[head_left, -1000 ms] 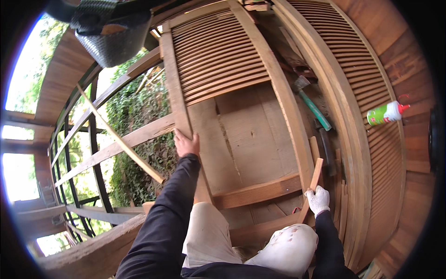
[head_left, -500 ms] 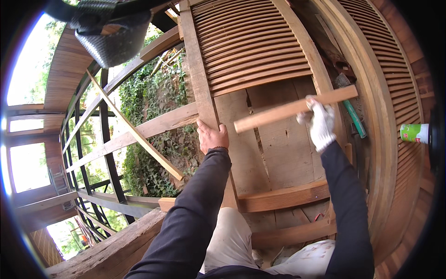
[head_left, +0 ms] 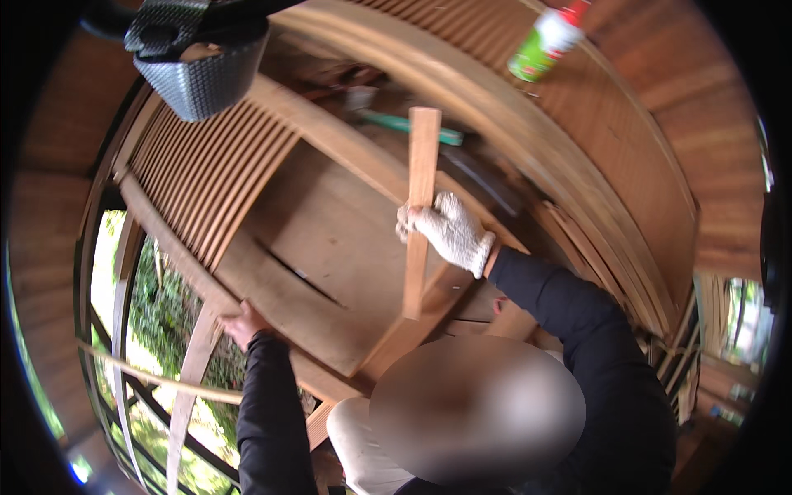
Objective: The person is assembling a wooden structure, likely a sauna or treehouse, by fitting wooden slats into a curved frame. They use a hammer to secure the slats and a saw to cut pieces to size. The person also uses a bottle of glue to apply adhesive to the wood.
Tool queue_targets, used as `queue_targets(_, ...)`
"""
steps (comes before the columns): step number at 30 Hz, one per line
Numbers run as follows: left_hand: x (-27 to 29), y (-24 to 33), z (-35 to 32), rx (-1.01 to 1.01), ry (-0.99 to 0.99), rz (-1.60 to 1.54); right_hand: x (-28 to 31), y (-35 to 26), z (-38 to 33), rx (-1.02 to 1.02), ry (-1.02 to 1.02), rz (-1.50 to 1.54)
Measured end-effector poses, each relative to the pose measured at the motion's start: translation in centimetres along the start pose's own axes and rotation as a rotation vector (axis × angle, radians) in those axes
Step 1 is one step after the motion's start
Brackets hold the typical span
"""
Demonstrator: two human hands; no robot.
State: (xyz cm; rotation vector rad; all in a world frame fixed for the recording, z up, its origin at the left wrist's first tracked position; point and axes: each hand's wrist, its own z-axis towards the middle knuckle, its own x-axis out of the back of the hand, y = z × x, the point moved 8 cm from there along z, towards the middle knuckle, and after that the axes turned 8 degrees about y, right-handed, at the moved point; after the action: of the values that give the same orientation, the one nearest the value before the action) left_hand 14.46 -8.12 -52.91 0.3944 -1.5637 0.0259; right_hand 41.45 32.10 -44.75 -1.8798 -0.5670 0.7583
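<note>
My right hand (head_left: 450,231), in a white knit glove, is closed round a short flat wooden slat (head_left: 424,140). The slat stands nearly lengthwise in the picture, over the open part of a wooden louvred frame. My bare left hand (head_left: 245,324) is on the frame's left side rail (head_left: 177,247), its fingers curled over the edge. Rows of louvre slats (head_left: 219,177) fill the frame's far end. A wooden crosspiece (head_left: 404,338) closes its near end. A blurred patch hides part of my lap.
Beyond the right rail lie a green-handled tool (head_left: 404,124) and a dark bar (head_left: 487,181). A green and white can with a red top (head_left: 547,41) is at the far right, past a long curved wooden rail (head_left: 528,132). Metal framing and greenery show at left.
My view has turned to the right. The slat in my right hand has swung from nearly crosswise to nearly lengthwise in the picture. My left hand stays on the side rail.
</note>
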Motion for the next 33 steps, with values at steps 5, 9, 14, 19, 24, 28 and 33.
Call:
queue_targets(5, -1.2, -1.6, 2.1, -0.214, 0.111, 0.249, 5.8, 1.7, -14.9, -0.305, 0.023, 0.555)
queue_targets(9, -2.6, 7.2, -14.6, -0.585, -0.57, -0.907, 6.3, 4.9, -20.2, -0.356, -0.065, 0.751)
queue_targets(14, 4.9, 16.9, -42.8, -0.324, -1.331, -1.08, 6.8, 3.8, -21.7, -0.152, -0.263, -0.174)
queue_targets(19, 10.7, 15.0, -40.2, -0.232, -1.093, -1.09, 26.1, -1.0, -22.8, 0.154, 0.66, -1.036)
queue_targets(24, 13.5, 10.1, -36.4, -0.037, -1.031, -1.099, 38.5, 3.0, -23.4, 0.089, 0.824, -1.799)
queue_targets(28, 12.0, 4.3, -31.9, -0.003, -0.922, -0.989, 40.5, 1.9, -23.3, -0.082, 0.801, -1.912)
queue_targets(33, 13.2, 3.7, -32.5, 0.055, -0.845, -0.994, 34.4, -2.3, -23.4, -0.244, 0.3, -1.733)
